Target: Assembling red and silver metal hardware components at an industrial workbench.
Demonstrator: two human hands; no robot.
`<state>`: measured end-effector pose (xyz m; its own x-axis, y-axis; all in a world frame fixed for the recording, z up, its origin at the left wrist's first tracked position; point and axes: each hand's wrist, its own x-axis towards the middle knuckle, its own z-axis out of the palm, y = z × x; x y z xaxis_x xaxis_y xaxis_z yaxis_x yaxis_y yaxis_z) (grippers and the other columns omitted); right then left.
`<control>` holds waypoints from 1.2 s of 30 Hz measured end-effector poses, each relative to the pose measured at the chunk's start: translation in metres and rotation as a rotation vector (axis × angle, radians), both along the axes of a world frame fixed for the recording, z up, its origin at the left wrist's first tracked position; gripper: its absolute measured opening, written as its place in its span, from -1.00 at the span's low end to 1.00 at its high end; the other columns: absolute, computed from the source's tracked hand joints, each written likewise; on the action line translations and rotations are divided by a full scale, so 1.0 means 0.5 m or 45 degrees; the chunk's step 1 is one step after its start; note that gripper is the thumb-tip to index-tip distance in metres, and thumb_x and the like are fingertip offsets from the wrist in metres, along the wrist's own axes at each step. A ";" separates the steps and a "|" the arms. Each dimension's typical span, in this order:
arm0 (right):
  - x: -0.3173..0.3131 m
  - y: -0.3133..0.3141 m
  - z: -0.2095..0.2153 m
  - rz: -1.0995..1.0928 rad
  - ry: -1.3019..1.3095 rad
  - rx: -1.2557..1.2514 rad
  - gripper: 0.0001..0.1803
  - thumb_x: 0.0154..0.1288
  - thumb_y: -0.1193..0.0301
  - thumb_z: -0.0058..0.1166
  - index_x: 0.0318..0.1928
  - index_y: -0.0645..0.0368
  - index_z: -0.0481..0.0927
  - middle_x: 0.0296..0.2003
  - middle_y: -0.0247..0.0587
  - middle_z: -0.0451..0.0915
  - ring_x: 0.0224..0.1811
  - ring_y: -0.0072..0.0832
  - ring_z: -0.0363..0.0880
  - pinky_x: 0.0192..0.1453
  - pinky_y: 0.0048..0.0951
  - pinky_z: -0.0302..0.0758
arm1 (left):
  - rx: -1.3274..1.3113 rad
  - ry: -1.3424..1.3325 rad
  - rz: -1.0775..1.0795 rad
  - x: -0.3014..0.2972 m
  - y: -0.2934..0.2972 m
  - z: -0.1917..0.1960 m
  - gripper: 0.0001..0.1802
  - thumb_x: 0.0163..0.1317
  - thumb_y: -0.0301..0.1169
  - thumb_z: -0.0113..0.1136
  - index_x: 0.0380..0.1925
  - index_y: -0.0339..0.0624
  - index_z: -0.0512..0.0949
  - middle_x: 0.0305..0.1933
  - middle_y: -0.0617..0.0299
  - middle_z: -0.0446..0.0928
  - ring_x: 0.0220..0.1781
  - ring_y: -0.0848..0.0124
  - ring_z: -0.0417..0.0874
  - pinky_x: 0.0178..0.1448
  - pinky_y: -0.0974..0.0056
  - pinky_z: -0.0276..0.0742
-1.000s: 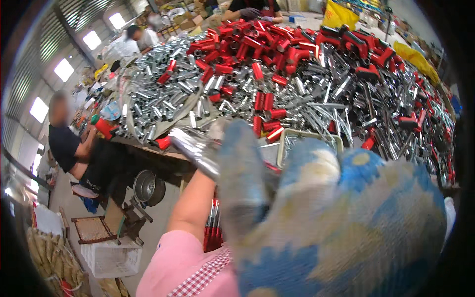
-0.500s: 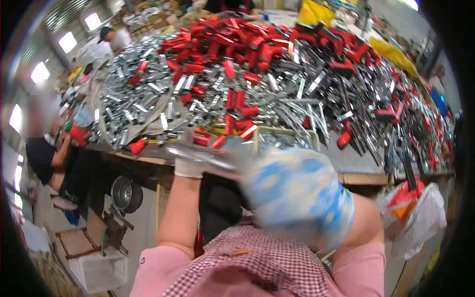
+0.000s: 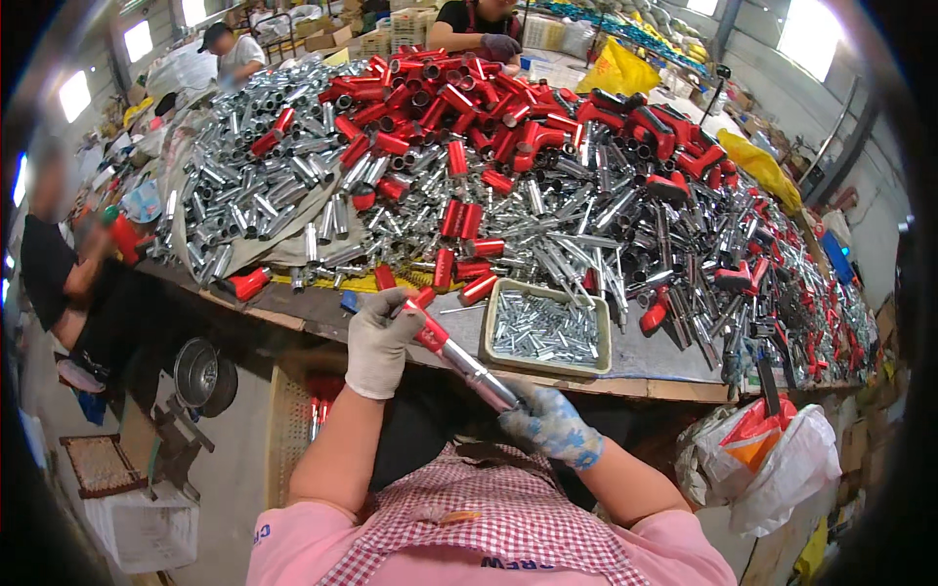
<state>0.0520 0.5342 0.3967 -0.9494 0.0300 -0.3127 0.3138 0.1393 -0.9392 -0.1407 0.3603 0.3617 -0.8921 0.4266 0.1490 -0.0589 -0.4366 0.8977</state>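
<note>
Left hand point(image 3: 379, 342): gloved, closed on red end of rod point(image 3: 459, 356) | Right hand point(image 3: 550, 427): gloved, closed on silver end, now lowered from up near the camera | Rod: slanted at table edge point(image 3: 645, 386), above lap | Nearby: tray point(image 3: 498, 354) of small silver parts just behind; heap of tubes point(image 3: 508, 176) beyond; bag point(image 3: 782, 459) at right.

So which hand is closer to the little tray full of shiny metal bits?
Right. The right hand sits just below the tray's near rim, gripping the silver end of a tube. The left hand holds the tube's red end, further off to the tray's left.
</note>
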 end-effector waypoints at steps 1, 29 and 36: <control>0.000 -0.004 -0.010 0.013 -0.023 -0.136 -0.40 0.25 0.44 0.12 0.30 0.27 0.36 -0.03 -0.18 0.54 -0.01 -0.51 0.49 0.12 -0.45 0.45 | -0.010 -0.070 -0.072 -0.001 0.002 0.002 -0.63 0.22 -0.42 0.32 -0.01 -0.30 0.50 -0.22 0.24 0.57 -0.22 0.50 0.61 -0.07 0.42 0.55; -0.173 0.214 0.038 -0.180 -0.114 1.363 -0.59 0.24 0.12 0.07 -0.08 0.16 0.65 -0.14 0.07 0.65 -0.08 -0.05 0.64 0.03 -0.13 0.53 | 0.068 -0.869 -0.876 0.171 -0.010 -0.032 -0.52 0.40 -0.08 0.04 0.03 -0.25 0.29 -0.29 0.15 0.44 -0.26 0.30 0.54 -0.16 0.10 0.56; -0.241 0.193 0.035 0.205 -0.455 1.688 -0.66 0.10 0.30 0.06 -0.16 0.18 0.71 -0.19 0.06 0.68 -0.12 -0.06 0.67 0.00 -0.15 0.56 | -0.760 -0.206 -0.756 0.194 0.017 0.007 -0.69 0.08 -0.31 0.35 -0.35 -0.27 0.46 -0.58 0.21 0.44 -0.48 0.40 0.58 -0.37 0.28 0.51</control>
